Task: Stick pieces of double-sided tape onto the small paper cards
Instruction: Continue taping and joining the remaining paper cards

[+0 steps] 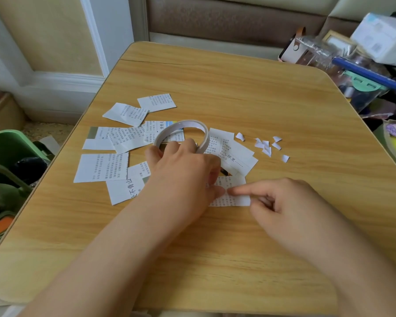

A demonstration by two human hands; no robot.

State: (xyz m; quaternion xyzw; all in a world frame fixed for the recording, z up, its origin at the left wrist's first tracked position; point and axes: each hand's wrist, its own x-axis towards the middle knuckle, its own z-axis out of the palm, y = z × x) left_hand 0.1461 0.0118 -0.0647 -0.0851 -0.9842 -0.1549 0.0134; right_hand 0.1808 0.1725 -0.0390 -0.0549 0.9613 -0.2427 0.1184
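The left hand (183, 172) reaches in from the lower left, palm down, its fingers curled over the near rim of the tape roll (182, 136) while its thumb tip comes down onto a small paper card (230, 191). The right hand (281, 204) comes in from the lower right, index finger stretched out and pressing the same card just beside that thumb, the other fingers folded under and holding nothing. The roll stands tilted on edge, its open hole facing the camera. The card lies flat near the middle of the wooden table (238, 88), long side running left to right. More printed cards (102, 167) are scattered to the left and behind the roll, partly hidden by the left hand. Small white backing scraps (266, 146) lie well to the right.
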